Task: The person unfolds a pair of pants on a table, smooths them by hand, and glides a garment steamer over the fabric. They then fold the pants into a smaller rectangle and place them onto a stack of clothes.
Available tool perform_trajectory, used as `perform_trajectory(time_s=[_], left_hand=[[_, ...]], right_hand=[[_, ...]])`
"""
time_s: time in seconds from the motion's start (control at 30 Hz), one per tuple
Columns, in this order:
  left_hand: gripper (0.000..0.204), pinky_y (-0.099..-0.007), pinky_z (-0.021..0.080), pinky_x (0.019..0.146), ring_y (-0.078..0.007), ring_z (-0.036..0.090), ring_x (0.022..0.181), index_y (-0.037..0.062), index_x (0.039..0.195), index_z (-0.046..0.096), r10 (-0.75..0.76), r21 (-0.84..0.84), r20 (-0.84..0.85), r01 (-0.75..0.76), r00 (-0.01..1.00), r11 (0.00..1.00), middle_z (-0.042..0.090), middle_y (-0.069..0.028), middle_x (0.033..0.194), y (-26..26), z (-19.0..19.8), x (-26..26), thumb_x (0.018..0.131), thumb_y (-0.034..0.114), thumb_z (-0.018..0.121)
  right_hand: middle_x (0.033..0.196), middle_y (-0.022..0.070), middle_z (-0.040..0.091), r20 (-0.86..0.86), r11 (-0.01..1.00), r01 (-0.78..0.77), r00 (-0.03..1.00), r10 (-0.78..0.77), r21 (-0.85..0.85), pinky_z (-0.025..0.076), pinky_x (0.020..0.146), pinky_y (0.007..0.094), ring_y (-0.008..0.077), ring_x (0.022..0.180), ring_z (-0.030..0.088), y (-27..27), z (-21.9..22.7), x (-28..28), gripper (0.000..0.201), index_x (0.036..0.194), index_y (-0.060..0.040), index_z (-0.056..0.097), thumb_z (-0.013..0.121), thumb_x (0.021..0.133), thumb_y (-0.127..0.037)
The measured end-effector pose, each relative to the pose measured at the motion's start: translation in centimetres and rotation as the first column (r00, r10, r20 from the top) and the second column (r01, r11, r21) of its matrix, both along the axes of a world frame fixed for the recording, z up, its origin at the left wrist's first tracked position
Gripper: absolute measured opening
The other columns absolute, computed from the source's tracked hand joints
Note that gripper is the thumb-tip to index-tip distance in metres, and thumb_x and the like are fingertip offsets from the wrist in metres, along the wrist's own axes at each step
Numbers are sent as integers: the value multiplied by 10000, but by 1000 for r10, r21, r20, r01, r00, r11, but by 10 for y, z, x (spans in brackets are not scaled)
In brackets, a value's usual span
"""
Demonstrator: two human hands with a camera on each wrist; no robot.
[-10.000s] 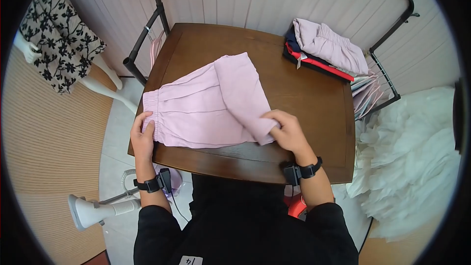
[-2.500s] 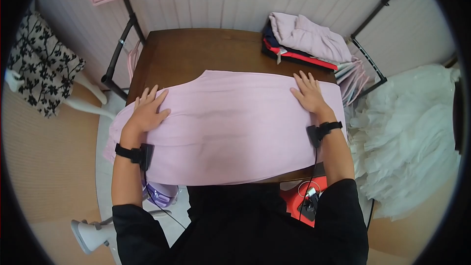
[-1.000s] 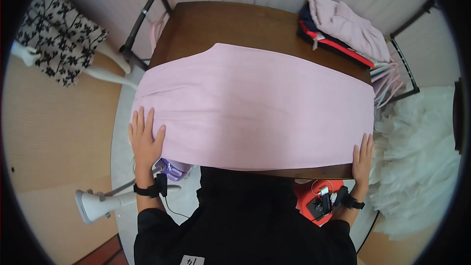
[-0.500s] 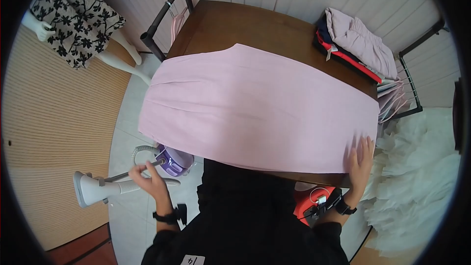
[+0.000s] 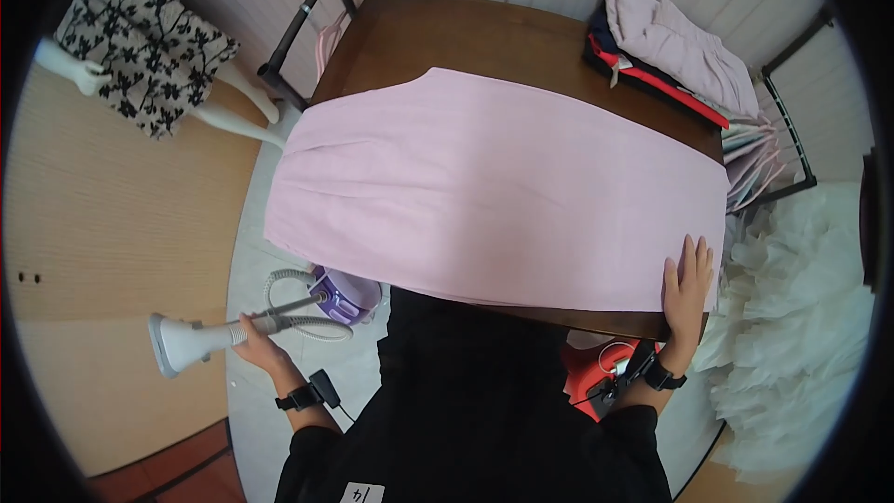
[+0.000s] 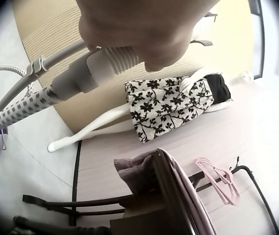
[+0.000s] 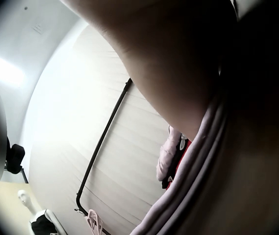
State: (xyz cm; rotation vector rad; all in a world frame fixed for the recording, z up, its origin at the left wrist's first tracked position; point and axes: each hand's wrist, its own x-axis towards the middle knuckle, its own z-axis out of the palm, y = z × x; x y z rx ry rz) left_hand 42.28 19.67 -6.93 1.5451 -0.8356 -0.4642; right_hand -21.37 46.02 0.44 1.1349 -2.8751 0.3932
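A white and grey garment steamer head (image 5: 186, 345) points left beside the table's front left corner. My left hand (image 5: 259, 346) grips its handle, and in the left wrist view the fingers wrap the ribbed grey grip (image 6: 120, 59). Pale pink trousers (image 5: 503, 196) lie flat and smoothed across the table, hanging slightly over its front left edge. On their front right corner rests my right hand (image 5: 687, 291), fingers straight and pointing away from me. The right wrist view shows mostly the dark underside of that hand and the layered pink cloth edge (image 7: 193, 161).
The steamer's purple base (image 5: 346, 296) stands on the floor under the table (image 5: 447, 23), joined by a hose (image 5: 321, 328). Folded clothes (image 5: 675, 56) are stacked at the back right. A mannequin in a floral skirt (image 5: 149, 47) stands left, white tulle (image 5: 792, 335) right.
The trousers, earlier partly folded, now lie spread out. My left hand has left the cloth, moved down and left, and taken hold of the steamer handle. The right hand stays on the cloth.
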Motion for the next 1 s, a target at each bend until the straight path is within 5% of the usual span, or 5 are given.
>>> perform_trajectory(time_s=[0.3, 0.43, 0.63, 0.8, 1.0], left_hand=[[197, -317, 455, 626, -179, 530, 641, -53, 1022, 523, 174, -229, 143, -139, 974, 963, 559, -97, 764, 35, 104, -50, 954, 126, 571], [484, -343, 458, 654, -196, 530, 670, -71, 1321, 371, -98, -263, 195, 148, 976, 953, 526, -136, 849, 48, 162, -55, 907, 103, 552], [895, -348, 536, 589, -266, 611, 712, 37, 1538, 76, -777, -23, -113, 780, 620, 625, 554, -252, 1030, 53, 189, -106, 863, 249, 624], [723, -360, 553, 467, -316, 640, 563, 223, 1556, 100, -821, -52, -471, 920, 322, 390, 533, -333, 1052, 61, 161, -137, 974, 232, 530], [441, -373, 531, 404, -322, 628, 512, 212, 1421, 351, -662, -5, -738, 980, 131, 199, 524, -265, 896, 60, 139, -142, 1000, 258, 475]], right_hand=[[1463, 220, 455, 122, 951, -121, 979, 161, -284, 308, 1137, 418, 358, 1381, 410, -32, 69, -21, 448, 1321, -12, 555, 634, 917, -188], [1404, 174, 531, 217, 857, -210, 914, 344, -471, 370, 1091, 372, 282, 1339, 472, -92, 78, -40, 389, 1291, -34, 593, 633, 928, -168], [1175, 104, 657, 505, 726, -31, 699, 507, -687, 468, 966, 298, 178, 1094, 623, -176, 5, -86, 295, 1214, 19, 619, 601, 959, -127], [1019, 95, 660, 662, 519, 412, 436, 610, -749, 520, 854, 246, 123, 889, 639, -182, -23, -91, 236, 1130, 65, 626, 580, 979, -112], [1002, 84, 652, 663, 555, 369, 490, 565, -745, 524, 834, 234, 124, 877, 638, -179, -21, -87, 232, 1106, 68, 626, 561, 994, -125]])
